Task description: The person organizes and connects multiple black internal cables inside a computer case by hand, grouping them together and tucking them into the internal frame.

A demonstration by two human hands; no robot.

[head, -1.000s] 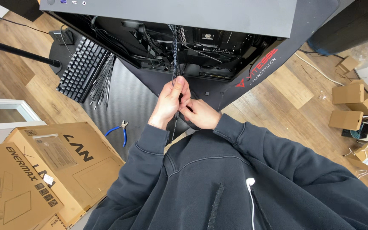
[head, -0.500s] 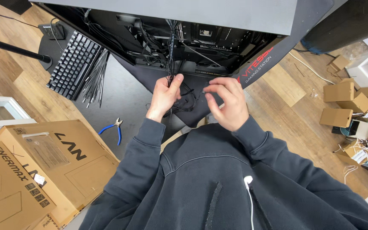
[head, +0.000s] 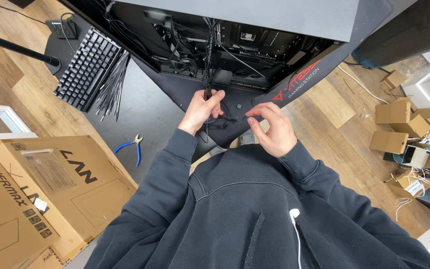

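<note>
Left of the open computer case (head: pixel 235 55) lie a bumpy black keyboard (head: pixel 88 67) and thin cable ties (head: pixel 113 84). The left hand (head: pixel 201 110) pinches the black cable bundle (head: pixel 208 60) hanging from the case. The right hand (head: pixel 270 130) holds a thin black strip.

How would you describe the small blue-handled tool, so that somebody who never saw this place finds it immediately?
Start at the open computer case at the top, then go down and left across the dark mat toward the cardboard boxes. The cutters lie alone on the mat near the boxes. Their bright blue handles set them apart from the black keyboard and black cable ties.
</note>
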